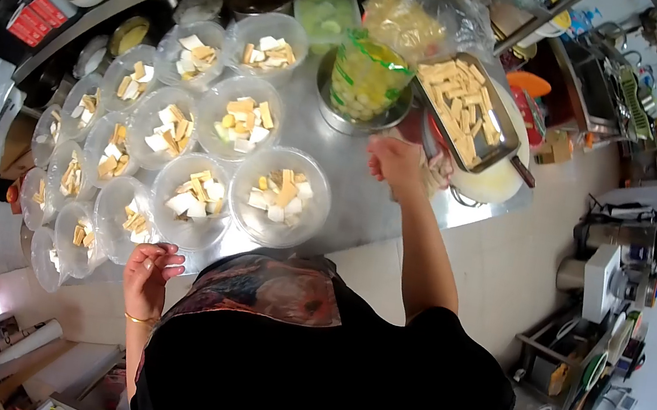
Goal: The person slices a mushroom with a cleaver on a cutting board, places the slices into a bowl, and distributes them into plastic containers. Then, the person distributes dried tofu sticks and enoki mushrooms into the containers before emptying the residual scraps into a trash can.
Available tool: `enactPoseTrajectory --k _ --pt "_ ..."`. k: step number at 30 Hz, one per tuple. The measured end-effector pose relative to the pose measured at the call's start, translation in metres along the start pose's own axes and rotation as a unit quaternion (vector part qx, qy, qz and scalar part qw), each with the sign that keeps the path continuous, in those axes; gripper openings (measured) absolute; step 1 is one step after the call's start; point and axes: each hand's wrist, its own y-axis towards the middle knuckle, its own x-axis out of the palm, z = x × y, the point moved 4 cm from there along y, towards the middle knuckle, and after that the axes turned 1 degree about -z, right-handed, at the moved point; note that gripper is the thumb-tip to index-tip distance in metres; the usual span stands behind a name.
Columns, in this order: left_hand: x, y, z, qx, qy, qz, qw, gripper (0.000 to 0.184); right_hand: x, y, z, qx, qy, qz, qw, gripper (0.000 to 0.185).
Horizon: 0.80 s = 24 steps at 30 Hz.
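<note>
Head view: the left hand (147, 275), loosely curled and half open, is just beside the plastic bowls (308, 223) of cut pieces on the counter's (313, 142) left. The right hand (394, 164) is curled narrow, whether holding anything I cannot tell, near the green-printed bag (366, 81) and, farther right, the tray (497, 152) of strips (459, 110).

the camera, worn on the person's head, faces forward and down; the torso (324, 387) is very near to it, left hand (149, 272) and right hand (395, 162) are farther, and its wide, round view takes in also table (354, 183) and floor (554, 210).
</note>
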Motion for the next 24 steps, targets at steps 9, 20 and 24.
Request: enactPoseTrajectory --k 9,20,24 --pt "0.033 0.026 -0.01 -0.054 0.0 -0.086 0.995 0.021 -0.117 -0.016 0.055 0.096 0.401 0.208 0.887 0.049" --pt "0.06 0.071 -0.022 -0.077 0.021 -0.185 0.979 0.02 -0.229 -0.026 0.083 0.136 0.379 0.316 0.859 0.009" --pt "0.113 0.076 -0.037 -0.084 0.044 -0.221 0.971 0.02 -0.317 -0.024 0.111 0.134 0.37 0.334 0.856 0.005"
